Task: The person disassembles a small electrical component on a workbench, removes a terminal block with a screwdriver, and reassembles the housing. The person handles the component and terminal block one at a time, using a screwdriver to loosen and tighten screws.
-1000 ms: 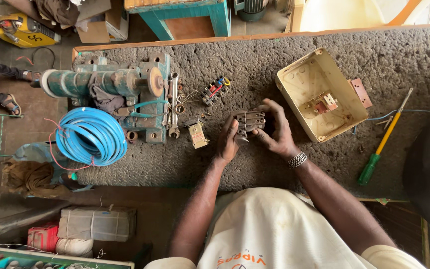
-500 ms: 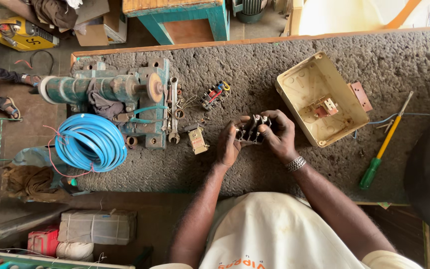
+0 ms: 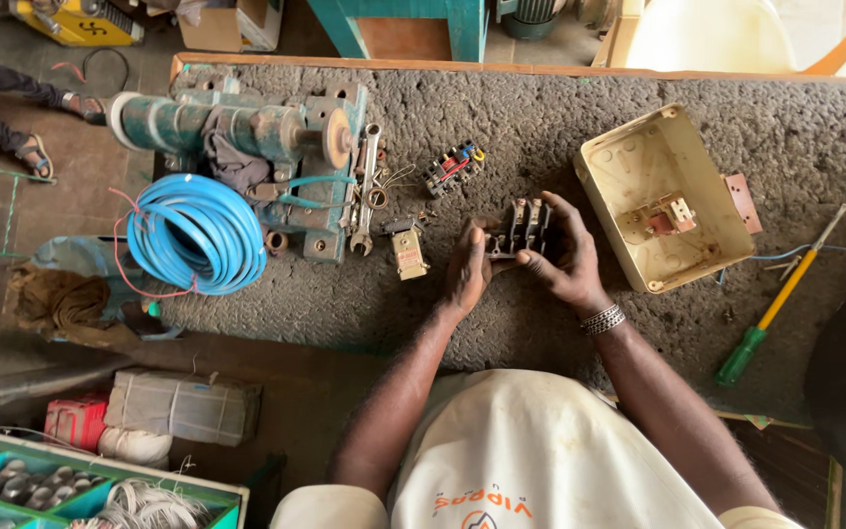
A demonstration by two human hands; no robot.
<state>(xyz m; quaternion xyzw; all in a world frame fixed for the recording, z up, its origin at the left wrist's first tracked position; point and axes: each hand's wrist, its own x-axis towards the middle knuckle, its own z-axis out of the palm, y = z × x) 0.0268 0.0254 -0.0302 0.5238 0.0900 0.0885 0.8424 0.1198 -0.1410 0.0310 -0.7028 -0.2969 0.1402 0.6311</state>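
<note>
Both hands hold a dark grey electrical switch block point(image 3: 524, 227) with metal terminals, just above a rough grey workbench point(image 3: 560, 118). My left hand point(image 3: 465, 269) grips its left end. My right hand point(image 3: 567, 257) cups its right side, with a beaded bracelet on the wrist. A small cream switch part point(image 3: 408, 250) lies just left of my left hand. An open cream switch box point(image 3: 662, 199) lies to the right of my right hand, with a small red and white fitting inside.
A green bench vise point(image 3: 247, 132) and a blue wire coil point(image 3: 196, 233) sit at the left. A spanner point(image 3: 368, 186) and a small terminal block with coloured wires point(image 3: 452, 167) lie beyond the hands. At the right lies a green-and-yellow screwdriver point(image 3: 774, 309).
The hands have shifted slightly with the switch block, turning it between them. Nothing else on the bench moved.
</note>
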